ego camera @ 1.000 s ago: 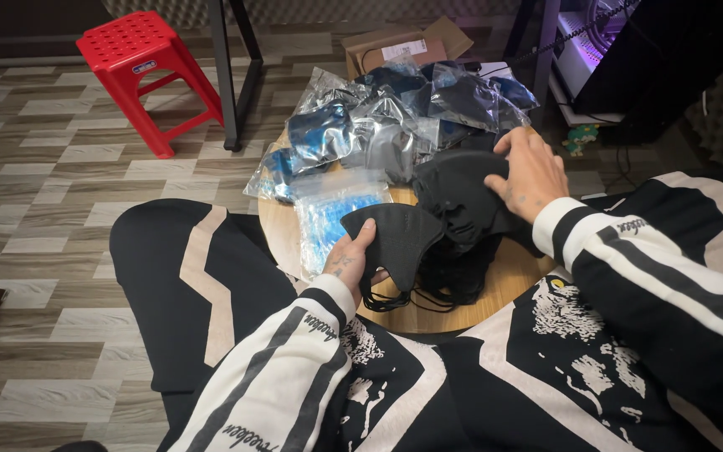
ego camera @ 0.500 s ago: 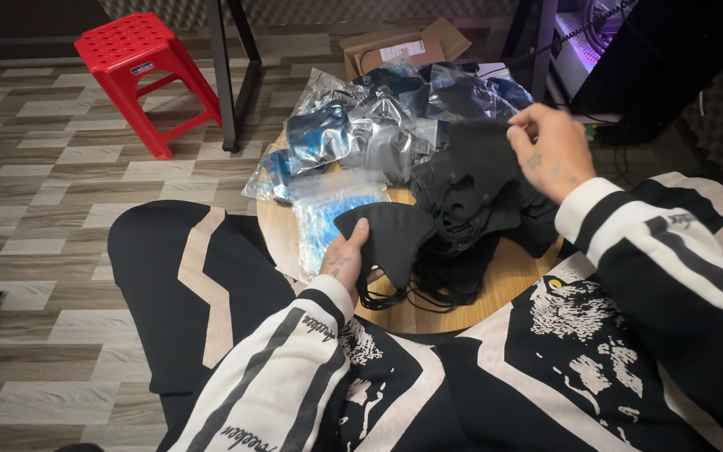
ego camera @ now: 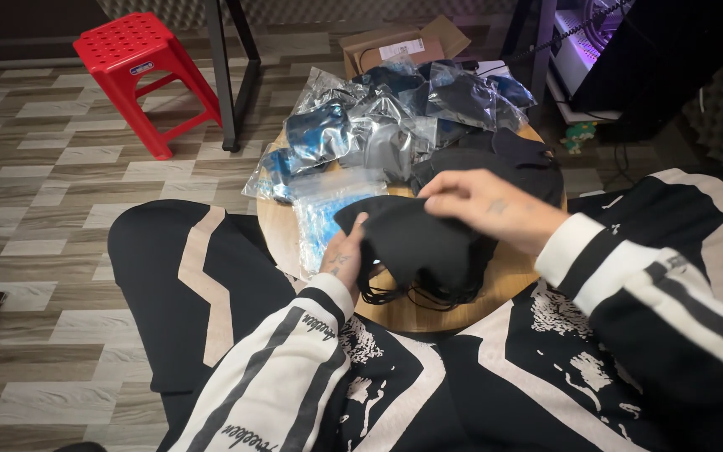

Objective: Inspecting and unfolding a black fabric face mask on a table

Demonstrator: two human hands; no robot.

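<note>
The floor point(ego camera: 60, 201) is big and striped, with lots of open room on the left. A red stool point(ego camera: 140, 71) stands far back there, well away from the hands. A small round wooden counter point(ego camera: 495, 289) sits between the person's knees. Its near edge shows, but its far side is buried under shiny plastic bags point(ego camera: 361, 125), and some hang over the edge. A brown box point(ego camera: 403, 42) sits behind them. A black mask point(ego camera: 424, 243) lies near the front edge. The left hand point(ego camera: 346, 255) has its grip pinched on the mask's left side. The right hand point(ego camera: 483, 205) has its grip closed on the mask's top.
</note>
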